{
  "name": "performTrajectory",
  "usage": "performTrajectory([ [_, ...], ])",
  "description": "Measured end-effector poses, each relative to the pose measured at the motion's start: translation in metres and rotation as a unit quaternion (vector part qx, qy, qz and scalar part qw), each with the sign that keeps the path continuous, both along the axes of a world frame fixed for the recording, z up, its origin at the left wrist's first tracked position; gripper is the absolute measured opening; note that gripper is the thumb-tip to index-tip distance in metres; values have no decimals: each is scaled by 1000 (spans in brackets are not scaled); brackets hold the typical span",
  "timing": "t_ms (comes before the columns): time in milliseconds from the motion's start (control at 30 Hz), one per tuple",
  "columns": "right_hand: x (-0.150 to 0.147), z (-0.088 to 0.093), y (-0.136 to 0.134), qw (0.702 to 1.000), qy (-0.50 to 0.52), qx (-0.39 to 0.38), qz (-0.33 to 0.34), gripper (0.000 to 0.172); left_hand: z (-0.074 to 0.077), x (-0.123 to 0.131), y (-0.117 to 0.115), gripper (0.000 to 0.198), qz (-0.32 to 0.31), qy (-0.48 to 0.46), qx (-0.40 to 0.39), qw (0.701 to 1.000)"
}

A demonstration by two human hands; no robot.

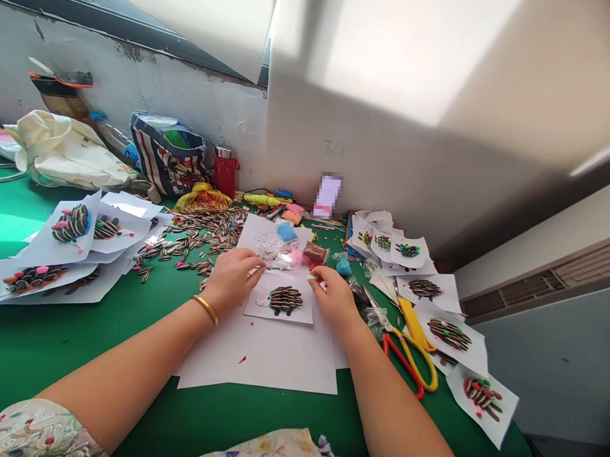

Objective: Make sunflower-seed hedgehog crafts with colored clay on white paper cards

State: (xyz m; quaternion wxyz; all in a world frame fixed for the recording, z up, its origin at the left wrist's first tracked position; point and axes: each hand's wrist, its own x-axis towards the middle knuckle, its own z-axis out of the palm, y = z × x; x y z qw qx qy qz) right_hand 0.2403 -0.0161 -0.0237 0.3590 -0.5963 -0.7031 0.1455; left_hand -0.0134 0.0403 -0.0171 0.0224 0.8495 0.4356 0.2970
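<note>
Right hand (335, 296) pinches a green bit (311, 277), left hand (233, 274) curled, hold unclear: I'd press lightly to spare the card's (257, 309) seeds (286, 298) nearside of my fingertips.

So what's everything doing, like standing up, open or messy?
Small card, flat on white paper
Left hand, fingers bent
Right hand, fingers bent
Striped seeds, scattered loose
Scissors, lying down
Red flask, upright
Striped bag, open-topped
Plastic bottle, capped, tilted
Left cards, piled
Right cards, overlapping
</note>
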Motion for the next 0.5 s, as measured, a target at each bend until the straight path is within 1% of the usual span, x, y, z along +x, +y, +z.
performTrajectory([
  [100,-17,1,-8,997,64,20,48,11,6,14,-21,27,-86,-45,-35,995],
  [133,-23,1,-12,995,65,15,70,10,8,19,-28,28,-111,-42,-52,992],
  [167,-29,1,-15,994,58,17,92,8,9,22,-33,29,-121,-33,-69,990],
  [267,-41,4,-23,990,23,30,136,5,11,27,-42,32,-118,4,-90,989],
  [400,-43,9,-26,989,21,36,144,9,10,26,-40,28,-125,38,-85,988],
  [500,-43,11,-27,988,22,30,147,11,9,24,-38,28,-133,40,-82,987],
])
